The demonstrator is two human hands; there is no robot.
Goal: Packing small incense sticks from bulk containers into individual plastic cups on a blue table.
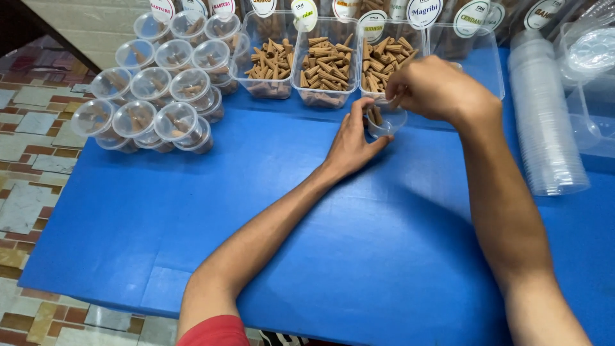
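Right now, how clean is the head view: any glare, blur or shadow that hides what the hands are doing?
Head view: even, soft light. The left hand and right hand are sharp, as is the small clear cup. Faint arm shadows lie on the blue table. Glare whitens the stacked cups and lids at right, blurring their edges. The picture bends slightly near the corners.

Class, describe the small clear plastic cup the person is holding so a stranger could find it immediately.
On the blue table, just before the row of clear rectangular tubs of brown cones, the small clear plastic cup sits between the left hand and right hand. Unlike the lidded, stacked cups, it stands alone and open.
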